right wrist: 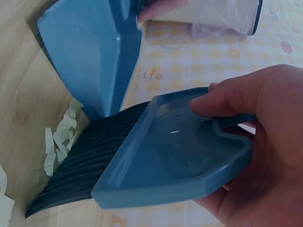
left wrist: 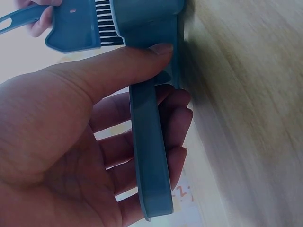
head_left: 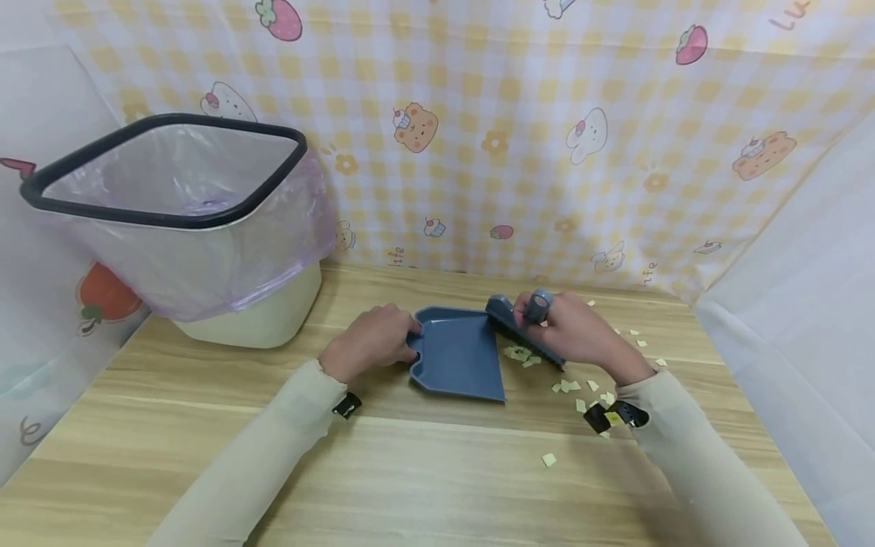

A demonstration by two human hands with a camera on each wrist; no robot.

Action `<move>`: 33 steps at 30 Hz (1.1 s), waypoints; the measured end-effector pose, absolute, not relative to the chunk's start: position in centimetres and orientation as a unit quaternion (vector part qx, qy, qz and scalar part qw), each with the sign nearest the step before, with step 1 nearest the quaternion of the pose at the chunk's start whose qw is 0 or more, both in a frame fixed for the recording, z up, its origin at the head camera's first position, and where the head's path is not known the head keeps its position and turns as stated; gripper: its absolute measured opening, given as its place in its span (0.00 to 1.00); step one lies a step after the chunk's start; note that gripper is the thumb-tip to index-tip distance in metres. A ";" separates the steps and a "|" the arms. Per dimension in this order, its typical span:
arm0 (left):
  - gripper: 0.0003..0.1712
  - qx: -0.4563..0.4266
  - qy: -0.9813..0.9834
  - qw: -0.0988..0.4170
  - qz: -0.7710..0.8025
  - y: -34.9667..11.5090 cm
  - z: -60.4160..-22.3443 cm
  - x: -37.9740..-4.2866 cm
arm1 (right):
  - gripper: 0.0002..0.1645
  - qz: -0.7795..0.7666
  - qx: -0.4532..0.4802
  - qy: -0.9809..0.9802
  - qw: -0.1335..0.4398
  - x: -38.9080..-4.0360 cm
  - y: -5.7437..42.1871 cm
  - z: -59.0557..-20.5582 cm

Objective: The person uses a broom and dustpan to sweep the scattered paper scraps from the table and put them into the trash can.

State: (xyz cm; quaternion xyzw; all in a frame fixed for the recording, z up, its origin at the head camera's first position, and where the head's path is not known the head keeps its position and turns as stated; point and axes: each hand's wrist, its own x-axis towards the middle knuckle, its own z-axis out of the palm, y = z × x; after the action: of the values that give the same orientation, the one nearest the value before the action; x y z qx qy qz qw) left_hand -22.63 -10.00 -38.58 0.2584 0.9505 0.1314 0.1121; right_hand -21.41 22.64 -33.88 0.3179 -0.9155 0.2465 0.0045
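A blue dustpan [head_left: 459,355] lies on the wooden table, its wide lip facing right. My left hand [head_left: 372,342] grips its handle [left wrist: 150,156], thumb on top and fingers curled underneath. In my right hand [head_left: 570,327] is a blue hand brush [right wrist: 175,151], held with the thumb on its back. The dark bristles [right wrist: 90,156] touch the table at the dustpan's lip. A small pile of pale paper scraps [right wrist: 61,132] lies against the bristles, just outside the lip. More scraps [head_left: 566,387] are scattered under and around my right wrist.
A bin [head_left: 273,311] with a black rim and a translucent purple liner stands at the back left. Behind the table hangs a yellow checked curtain [head_left: 465,182]. White sheeting [head_left: 813,304] hangs along the right side. One lone scrap [head_left: 549,460] lies nearer the front.
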 end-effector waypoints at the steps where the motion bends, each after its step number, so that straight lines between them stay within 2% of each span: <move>1: 0.21 0.259 0.950 0.111 0.132 -10.0 -38.6 -22.6 | 0.12 0.248 0.319 -0.915 0.007 -21.3 22.5 -33.9; 4: 0.18 0.262 0.949 0.110 0.136 -10.0 -38.6 -22.6 | 0.11 0.249 0.326 -0.912 0.013 -21.2 21.9 -33.9; 10: 0.05 0.278 0.945 0.109 0.133 -10.0 -38.5 -22.7 | 0.12 0.260 0.341 -0.903 0.016 -21.1 20.6 -34.2; 24: 0.13 0.296 0.944 0.106 0.105 -9.9 -38.6 -22.7 | 0.08 0.287 0.353 -0.890 0.040 -21.6 17.0 -34.5; 33: 0.17 0.296 0.943 0.104 0.106 -9.9 -38.8 -22.8 | 0.08 0.343 0.332 -0.877 0.045 -21.6 16.8 -33.8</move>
State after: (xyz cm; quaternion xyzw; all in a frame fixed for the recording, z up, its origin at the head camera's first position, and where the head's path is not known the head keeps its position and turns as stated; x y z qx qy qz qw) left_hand -22.77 -9.94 -38.75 0.2963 0.9434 0.1061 0.1045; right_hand -21.61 16.83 -33.80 0.3321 -0.8775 0.3431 0.0452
